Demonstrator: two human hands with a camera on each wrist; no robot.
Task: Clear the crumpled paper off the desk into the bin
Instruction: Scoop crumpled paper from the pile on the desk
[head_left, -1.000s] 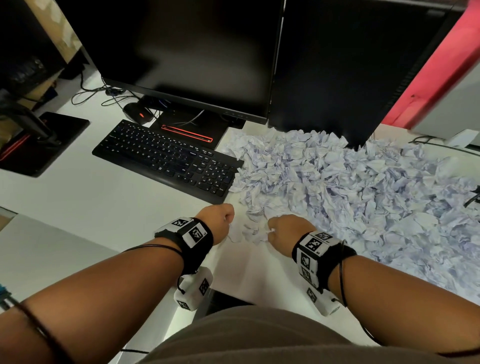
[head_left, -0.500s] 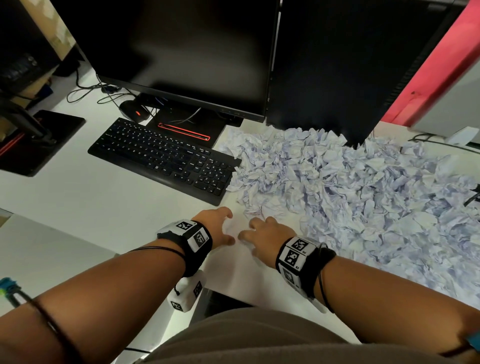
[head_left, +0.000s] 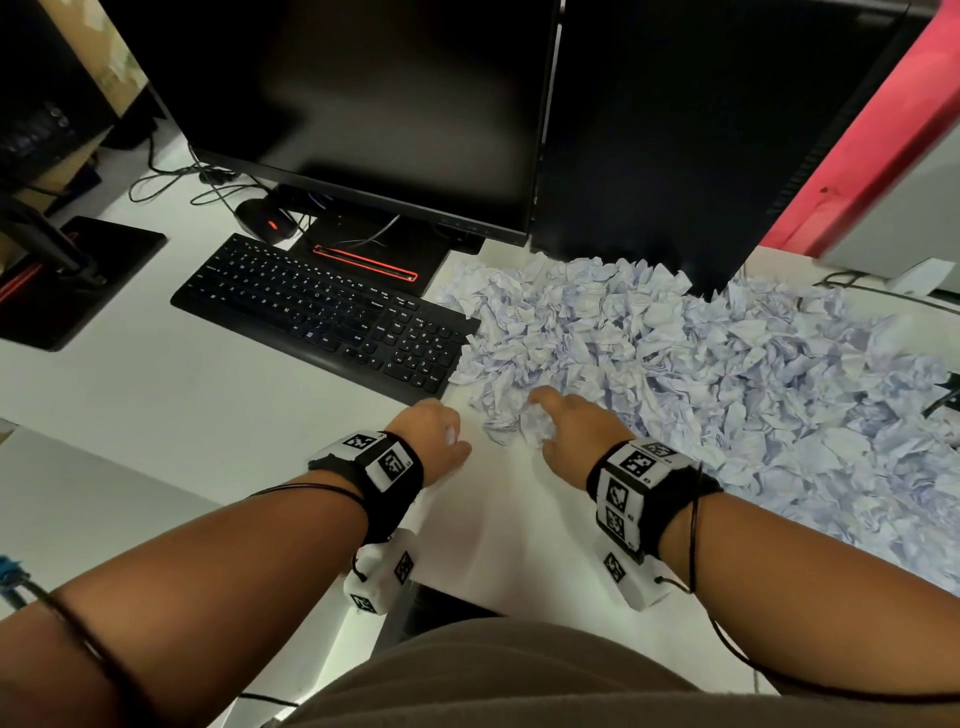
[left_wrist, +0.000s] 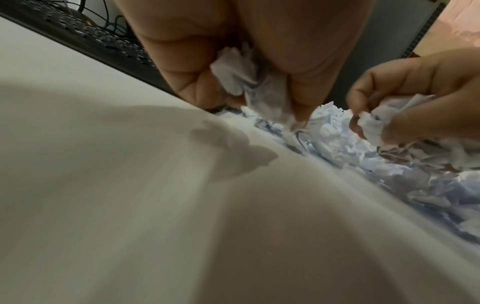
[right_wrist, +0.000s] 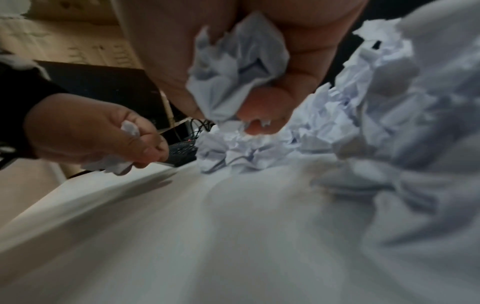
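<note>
A big heap of crumpled white paper (head_left: 675, 364) covers the right half of the white desk (head_left: 156, 395). My left hand (head_left: 434, 434) hovers at the heap's near-left edge and grips a crumpled paper wad (left_wrist: 249, 82) in its curled fingers. My right hand (head_left: 566, 421) sits just to its right, at the heap's edge, with its fingers curled round another crumpled paper ball (right_wrist: 239, 67). The same ball (head_left: 537, 423) shows white by the right thumb in the head view. No bin is in view.
A black keyboard (head_left: 322, 312) lies left of the heap, close to my left hand. Two dark monitors (head_left: 363, 104) stand behind, with a mouse (head_left: 265, 221) and cables. A second monitor base (head_left: 78, 280) sits at the far left.
Both hands went from spread on the desk to curled round paper at the heap's edge. The right hand has moved forward into the heap.
</note>
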